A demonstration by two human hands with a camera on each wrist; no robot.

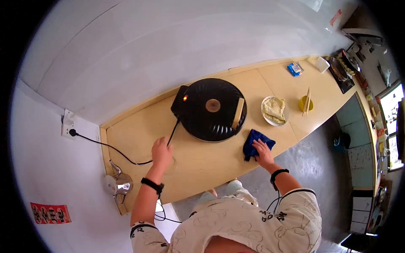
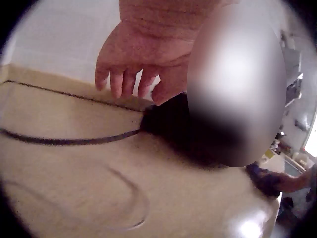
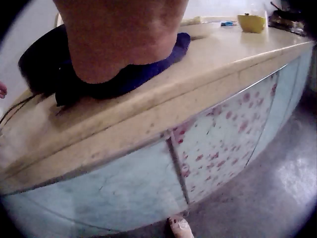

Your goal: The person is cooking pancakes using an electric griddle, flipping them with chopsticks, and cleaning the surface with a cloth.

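Observation:
My right hand (image 1: 263, 152) rests on a folded dark blue cloth (image 1: 254, 141) near the counter's front edge, its fingers spread over the top. In the right wrist view, the heel of that hand covers much of the cloth (image 3: 133, 82). Over the black power cord (image 1: 122, 151), my left hand (image 1: 162, 152) hovers with loose fingers and nothing held; the left wrist view shows its fingers (image 2: 116, 84) hanging down. A round black electric griddle (image 1: 198, 99), lid down and an orange light lit, sits between and beyond the hands.
Right of the griddle are a bowl of folded flatbreads (image 1: 274, 109), a yellow cup with chopsticks (image 1: 304, 105) and a blue packet (image 1: 294, 69). A metal kettle (image 1: 119, 184) stands at the left end. The cord runs to a wall socket (image 1: 68, 124).

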